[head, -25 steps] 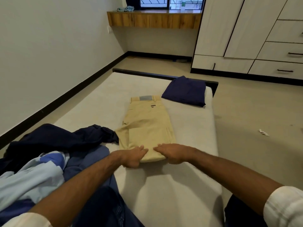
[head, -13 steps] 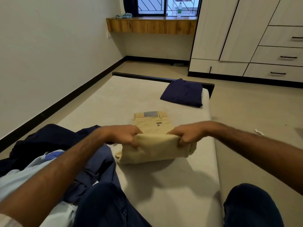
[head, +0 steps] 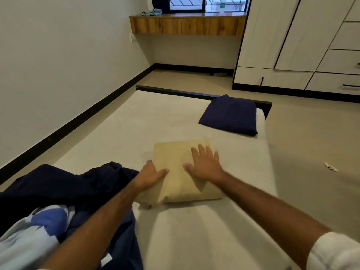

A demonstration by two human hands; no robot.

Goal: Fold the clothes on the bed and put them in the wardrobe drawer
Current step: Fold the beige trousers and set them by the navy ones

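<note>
Folded beige trousers (head: 175, 172), a soft rectangular pad on the bed (head: 194, 240), are pressed by flat right hand (head: 204, 164) and left hand (head: 151, 175), fingers extended, nothing gripped

Single head-worn view, wide-angle, looking forward and down along the bed (head: 120, 133) from its near end; wardrobe (head: 292, 36) far right, window shelf (head: 187, 26) straight ahead, forearms close below.

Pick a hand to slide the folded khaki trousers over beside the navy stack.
Right, likely. The right hand lies flat on the khaki trousers, on the side nearer the folded navy garment. The left hand sits at their left edge.
</note>
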